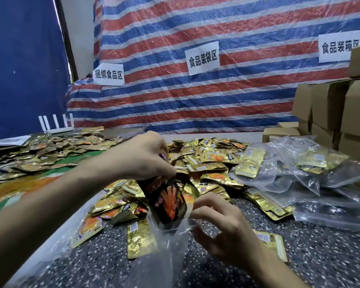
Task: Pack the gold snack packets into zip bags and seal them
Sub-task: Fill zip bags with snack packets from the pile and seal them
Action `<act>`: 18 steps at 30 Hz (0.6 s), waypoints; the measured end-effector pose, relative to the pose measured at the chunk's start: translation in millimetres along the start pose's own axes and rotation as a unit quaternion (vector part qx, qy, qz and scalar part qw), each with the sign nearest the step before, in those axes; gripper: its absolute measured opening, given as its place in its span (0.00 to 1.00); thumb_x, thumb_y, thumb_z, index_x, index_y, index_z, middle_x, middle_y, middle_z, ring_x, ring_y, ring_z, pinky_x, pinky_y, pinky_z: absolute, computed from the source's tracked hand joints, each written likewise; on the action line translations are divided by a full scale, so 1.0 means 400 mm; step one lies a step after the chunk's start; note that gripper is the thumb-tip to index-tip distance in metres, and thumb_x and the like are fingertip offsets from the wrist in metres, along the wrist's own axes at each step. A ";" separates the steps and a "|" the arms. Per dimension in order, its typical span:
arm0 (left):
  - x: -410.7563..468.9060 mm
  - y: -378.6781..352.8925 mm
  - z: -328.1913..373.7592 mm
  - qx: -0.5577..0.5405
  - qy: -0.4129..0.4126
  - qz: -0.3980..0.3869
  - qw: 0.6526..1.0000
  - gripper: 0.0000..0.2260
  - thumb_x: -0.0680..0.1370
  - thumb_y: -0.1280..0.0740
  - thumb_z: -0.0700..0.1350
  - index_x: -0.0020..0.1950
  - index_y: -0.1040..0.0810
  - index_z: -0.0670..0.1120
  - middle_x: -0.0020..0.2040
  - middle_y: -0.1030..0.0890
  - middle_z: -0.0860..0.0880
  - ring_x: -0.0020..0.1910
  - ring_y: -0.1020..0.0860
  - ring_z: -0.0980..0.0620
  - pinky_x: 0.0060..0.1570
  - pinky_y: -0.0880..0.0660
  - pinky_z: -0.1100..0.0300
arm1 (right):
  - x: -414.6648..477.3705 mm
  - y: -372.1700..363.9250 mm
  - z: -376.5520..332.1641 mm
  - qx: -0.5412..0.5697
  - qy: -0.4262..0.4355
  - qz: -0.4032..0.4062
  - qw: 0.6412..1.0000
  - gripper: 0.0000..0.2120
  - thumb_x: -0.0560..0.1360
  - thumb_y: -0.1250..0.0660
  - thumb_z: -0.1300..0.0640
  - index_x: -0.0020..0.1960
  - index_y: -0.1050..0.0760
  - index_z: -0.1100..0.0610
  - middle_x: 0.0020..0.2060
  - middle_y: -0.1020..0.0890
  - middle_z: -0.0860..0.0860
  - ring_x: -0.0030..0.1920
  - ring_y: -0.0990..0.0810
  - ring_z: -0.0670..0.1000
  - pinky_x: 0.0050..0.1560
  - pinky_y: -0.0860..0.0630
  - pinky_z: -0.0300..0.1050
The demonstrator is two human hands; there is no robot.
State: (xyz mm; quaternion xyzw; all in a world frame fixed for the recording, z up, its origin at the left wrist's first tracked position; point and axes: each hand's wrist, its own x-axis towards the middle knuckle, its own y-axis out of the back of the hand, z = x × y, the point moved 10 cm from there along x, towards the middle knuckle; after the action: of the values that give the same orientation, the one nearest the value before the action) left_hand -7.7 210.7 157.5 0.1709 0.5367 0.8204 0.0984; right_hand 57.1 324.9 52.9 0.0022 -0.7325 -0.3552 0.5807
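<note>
left fingers (164,169) grip packets (166,201) | right fingers (199,210) pinch zip bag (168,246) | heap (208,163) behind | boxes (328,104) right

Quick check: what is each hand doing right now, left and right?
Left hand: closed, gripping a stack of snack packets at the mouth of the zip bag.
Right hand: closed, pinching the bag's rim.

Left fingers (165,167) end hidden behind the packet (167,201); below them the zip bag (166,256) blurs, cut by the bottom edge.
</note>
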 end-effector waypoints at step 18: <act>0.054 -0.057 0.029 0.126 0.026 -0.038 0.991 0.17 0.73 0.26 0.47 0.34 0.34 0.47 0.33 0.29 0.51 0.30 0.31 0.56 0.24 0.36 0.62 | 0.044 0.056 0.019 -0.034 -0.097 -0.042 0.994 0.02 0.67 0.27 0.58 0.39 0.17 0.51 0.37 0.26 0.46 0.31 0.26 0.50 0.25 0.29 0.47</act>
State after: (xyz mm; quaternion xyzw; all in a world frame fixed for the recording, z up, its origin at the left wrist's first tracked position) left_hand -23.4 237.3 144.6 0.1399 0.6445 0.7459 0.0929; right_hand 54.2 338.2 78.9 -0.0214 -0.7723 -0.4027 0.4908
